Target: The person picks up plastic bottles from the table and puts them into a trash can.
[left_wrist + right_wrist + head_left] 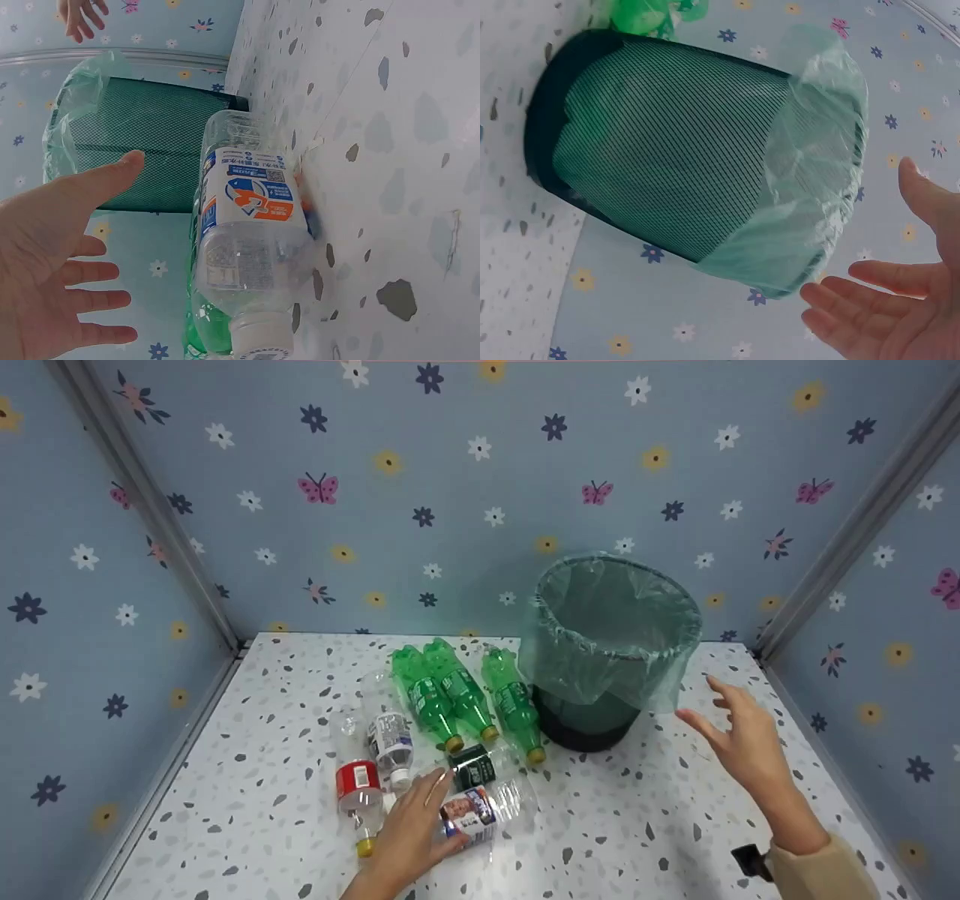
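My left hand hovers over the near end of a clear plastic bottle with a white, blue and orange label. In the left wrist view, the thumb and fingers are spread, with a gap between them and that bottle. It lies on its side, its white cap towards the hand. My right hand is held in the air right of a mesh wastebasket, fingers loosely extended and holding nothing. A thin green bag lines the basket and folds over its rim.
Three green bottles lie left of the basket. A clear bottle with a dark green label, a white-labelled bottle and a red-labelled bottle lie around the left hand. Flower-patterned panels enclose the speckled table.
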`<state>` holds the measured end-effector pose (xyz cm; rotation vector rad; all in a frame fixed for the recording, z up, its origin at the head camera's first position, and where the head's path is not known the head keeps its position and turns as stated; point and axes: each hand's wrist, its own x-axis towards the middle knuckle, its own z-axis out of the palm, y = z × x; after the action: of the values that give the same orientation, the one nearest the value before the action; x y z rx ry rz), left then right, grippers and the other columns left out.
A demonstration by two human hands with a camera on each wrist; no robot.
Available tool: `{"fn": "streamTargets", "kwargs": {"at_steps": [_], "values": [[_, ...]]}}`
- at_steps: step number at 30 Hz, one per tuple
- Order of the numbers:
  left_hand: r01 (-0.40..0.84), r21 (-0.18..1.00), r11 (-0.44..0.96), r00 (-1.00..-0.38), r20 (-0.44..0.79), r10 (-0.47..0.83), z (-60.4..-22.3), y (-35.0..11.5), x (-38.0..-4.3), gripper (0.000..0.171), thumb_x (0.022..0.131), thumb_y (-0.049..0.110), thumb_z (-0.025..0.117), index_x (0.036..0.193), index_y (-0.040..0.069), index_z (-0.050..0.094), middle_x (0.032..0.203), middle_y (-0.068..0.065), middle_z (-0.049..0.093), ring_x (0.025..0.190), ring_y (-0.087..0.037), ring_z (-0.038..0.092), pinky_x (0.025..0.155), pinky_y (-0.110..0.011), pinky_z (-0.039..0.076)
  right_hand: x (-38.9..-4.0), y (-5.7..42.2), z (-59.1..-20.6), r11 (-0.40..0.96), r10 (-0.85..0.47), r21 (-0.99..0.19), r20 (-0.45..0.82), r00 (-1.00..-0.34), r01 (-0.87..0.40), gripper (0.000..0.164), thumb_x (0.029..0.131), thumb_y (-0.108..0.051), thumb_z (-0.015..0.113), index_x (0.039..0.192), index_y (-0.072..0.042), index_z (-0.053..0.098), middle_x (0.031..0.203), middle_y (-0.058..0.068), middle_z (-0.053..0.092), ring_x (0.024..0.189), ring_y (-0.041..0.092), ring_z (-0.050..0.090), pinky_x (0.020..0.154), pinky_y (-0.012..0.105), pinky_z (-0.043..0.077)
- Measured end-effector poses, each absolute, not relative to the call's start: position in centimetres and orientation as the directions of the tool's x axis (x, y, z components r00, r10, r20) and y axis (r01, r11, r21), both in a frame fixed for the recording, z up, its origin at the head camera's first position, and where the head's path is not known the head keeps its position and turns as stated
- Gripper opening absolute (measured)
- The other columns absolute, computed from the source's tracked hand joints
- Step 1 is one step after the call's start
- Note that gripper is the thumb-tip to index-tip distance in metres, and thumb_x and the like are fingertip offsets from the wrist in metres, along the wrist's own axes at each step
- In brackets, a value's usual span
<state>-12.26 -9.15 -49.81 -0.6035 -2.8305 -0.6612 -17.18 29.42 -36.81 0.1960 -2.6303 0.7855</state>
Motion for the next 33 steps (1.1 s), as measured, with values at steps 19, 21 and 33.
{"fn": "streamTargets", "kwargs": {"at_steps": [19,21,33], "values": [[0.396,0.398,0.828,-0.918,0.157,0.364,-52.6,-8.0,-12.5,0.078,0.065,0.031,0.078,0.128,0.003,0.042,0.127,-0.017,0.041,0.115,-0.034,0.039,0.089,-0.052,0.034,-24.9,30.6,-32.6,0.739,0.120,-0.667,0.258,-0.959,-0.087,0.063,0.087,-0.041,0.051,0.130,0.004,0.039,0.116,0.024,0.050,0.093,0.033,0.057,0.063,0.022,0.050],[0.399,0.373,0.838,-0.917,0.156,0.368,-52.8,-7.9,-12.6,0.077,0.064,0.031,0.078,0.127,0.003,0.043,0.126,-0.016,0.042,0.113,-0.033,0.040,0.087,-0.051,0.035,-25.7,30.8,-32.6,0.734,0.135,-0.676,0.232,-0.963,-0.060,0.064,0.087,-0.041,0.050,0.131,0.005,0.038,0.117,0.026,0.049,0.090,0.033,0.058,0.060,0.018,0.049],[0.399,0.272,0.876,-0.911,0.228,0.344,-54.2,-7.5,-12.6,0.074,0.059,0.021,0.079,0.123,0.006,0.046,0.122,-0.017,0.045,0.107,-0.033,0.044,0.081,-0.048,0.039,-29.3,31.3,-33.5,0.575,0.188,-0.813,0.023,-0.982,0.091,0.061,0.091,-0.032,0.046,0.136,0.005,0.027,0.126,0.028,0.041,0.096,0.032,0.054,0.068,0.025,0.051]]}}
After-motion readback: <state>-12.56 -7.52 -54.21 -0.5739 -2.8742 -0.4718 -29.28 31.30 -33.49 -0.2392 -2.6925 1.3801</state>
